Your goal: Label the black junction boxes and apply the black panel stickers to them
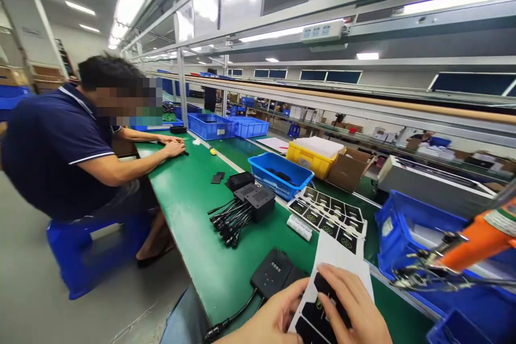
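Near the bottom right, my left hand (278,312) grips the near left edge of a white sheet (342,258) bearing black labels. My right hand (355,306) lies over the sheet, its fingers bent on a black label (314,314); whether it pinches anything is hidden. Just left of the sheet, a black box with a small display (272,274) rests on the green table, its cable running toward the front edge. Farther back are stacked black boxes (258,199) with many cables (231,223), a white block (299,227) and more sheets of black labels (328,215).
A person in a dark shirt (52,145) works at the left of the green table (177,193). Behind the boxes stand a blue basket (278,185), a yellow bin (308,161) and a carton (349,172). An orange tool (479,239) hangs before blue bins (393,236) at right.
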Action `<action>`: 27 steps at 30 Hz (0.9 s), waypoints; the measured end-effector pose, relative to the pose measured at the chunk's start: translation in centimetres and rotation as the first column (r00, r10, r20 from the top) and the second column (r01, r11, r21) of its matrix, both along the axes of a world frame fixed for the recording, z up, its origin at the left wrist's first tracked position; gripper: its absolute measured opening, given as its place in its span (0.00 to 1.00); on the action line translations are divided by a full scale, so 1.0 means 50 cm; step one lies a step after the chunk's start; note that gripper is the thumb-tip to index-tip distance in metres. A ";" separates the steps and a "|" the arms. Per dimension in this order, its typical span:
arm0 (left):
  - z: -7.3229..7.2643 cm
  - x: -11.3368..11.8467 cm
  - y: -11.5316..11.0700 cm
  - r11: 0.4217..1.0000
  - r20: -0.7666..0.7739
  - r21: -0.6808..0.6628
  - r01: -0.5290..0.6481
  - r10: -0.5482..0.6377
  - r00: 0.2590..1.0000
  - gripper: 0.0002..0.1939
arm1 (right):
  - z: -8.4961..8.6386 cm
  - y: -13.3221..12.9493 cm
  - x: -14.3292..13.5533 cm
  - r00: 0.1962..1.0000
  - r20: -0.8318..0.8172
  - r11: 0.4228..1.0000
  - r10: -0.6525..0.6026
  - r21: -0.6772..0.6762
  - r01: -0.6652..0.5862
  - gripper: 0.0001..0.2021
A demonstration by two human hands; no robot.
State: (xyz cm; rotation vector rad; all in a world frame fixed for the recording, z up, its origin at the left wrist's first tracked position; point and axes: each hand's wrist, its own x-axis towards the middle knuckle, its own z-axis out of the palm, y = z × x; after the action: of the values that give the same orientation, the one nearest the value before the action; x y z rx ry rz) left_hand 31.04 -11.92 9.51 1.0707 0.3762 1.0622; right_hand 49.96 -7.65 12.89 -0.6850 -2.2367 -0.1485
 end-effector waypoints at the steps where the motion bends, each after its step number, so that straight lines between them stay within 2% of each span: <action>1: 0.002 0.001 -0.005 1.000 0.009 0.007 0.017 -0.017 1.000 0.41 | 0.003 0.004 0.001 1.000 -0.014 1.000 -0.018 0.005 0.018 0.15; 4: 0.014 0.007 -0.012 0.999 0.017 -0.054 -0.007 0.008 1.000 0.33 | 0.006 -0.007 -0.002 0.997 -0.073 0.997 -0.019 -0.070 0.014 0.12; 7: 0.033 0.024 -0.012 0.954 0.023 -0.265 -0.143 0.155 0.988 0.22 | 0.004 -0.027 -0.008 0.993 -0.105 0.995 0.052 -0.085 -0.061 0.10; 9: 0.042 0.041 -0.011 0.902 0.003 -0.382 -0.203 0.221 0.975 0.24 | 0.004 -0.036 -0.009 0.991 -0.114 0.997 0.072 -0.033 -0.077 0.09; 11: 0.046 0.056 -0.005 0.893 -0.062 -0.392 -0.221 0.214 0.975 0.27 | 0.010 -0.046 -0.005 0.993 -0.110 0.998 0.037 0.057 -0.030 0.09; 13: 0.048 0.062 0.012 0.931 -0.250 -0.251 -0.265 0.202 0.947 0.26 | 0.023 -0.060 0.007 0.993 -0.118 0.991 0.022 0.137 -0.005 0.09; 14: 0.050 0.060 0.026 0.948 -0.392 -0.115 -0.298 0.233 0.890 0.25 | 0.032 -0.069 0.018 0.989 -0.143 0.989 0.040 0.149 -0.019 0.09; 15: 0.053 0.055 0.046 0.949 -0.523 0.041 -0.311 0.286 0.803 0.25 | 0.042 -0.080 0.033 0.981 -0.184 0.992 0.065 0.122 -0.043 0.09; 16: 0.057 0.047 0.069 0.921 -0.644 0.236 -0.311 0.388 0.659 0.25 | 0.051 -0.091 0.052 0.965 -0.249 0.995 0.087 0.063 -0.074 0.09; 17: 0.062 0.037 0.097 0.899 -0.683 0.313 -0.307 0.438 0.585 0.23 | 0.061 -0.102 0.075 0.938 -0.336 0.996 0.082 -0.011 -0.091 0.09; 19: 0.072 0.017 0.157 0.884 -0.726 0.371 -0.283 0.466 0.505 0.19 | 0.072 -0.121 0.132 0.841 -0.541 0.984 -0.027 -0.163 -0.073 0.07; 20: 0.076 0.011 0.185 0.882 -0.753 0.397 -0.253 0.471 0.460 0.17 | 0.073 -0.128 0.163 0.758 -0.639 0.970 -0.130 -0.239 -0.036 0.05; 22: 0.081 0.012 0.225 0.869 -0.792 0.455 -0.192 0.494 0.360 0.13 | 0.062 -0.133 0.225 0.525 -0.763 0.905 -0.378 -0.425 0.034 0.03; 24: 0.079 0.034 0.233 0.843 -0.802 0.520 -0.138 0.537 0.262 0.10 | 0.034 -0.128 0.275 0.311 -0.719 0.757 -0.622 -0.654 0.003 0.12; 25: 0.074 0.052 0.223 0.833 -0.802 0.541 -0.113 0.552 0.228 0.11 | 0.015 -0.124 0.294 0.253 -0.655 0.667 -0.712 -0.743 -0.046 0.16; 27: 0.055 0.096 0.180 0.821 -0.807 0.571 0.013 0.559 0.191 0.16 | -0.028 -0.113 0.320 0.228 -0.536 0.517 -0.813 -0.844 -0.142 0.21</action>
State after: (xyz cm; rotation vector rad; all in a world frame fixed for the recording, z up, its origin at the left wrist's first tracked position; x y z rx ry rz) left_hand 35.82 -2.91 12.26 2.1661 1.4822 0.6388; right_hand 65.95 -13.30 11.48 -1.3701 -0.7276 0.8839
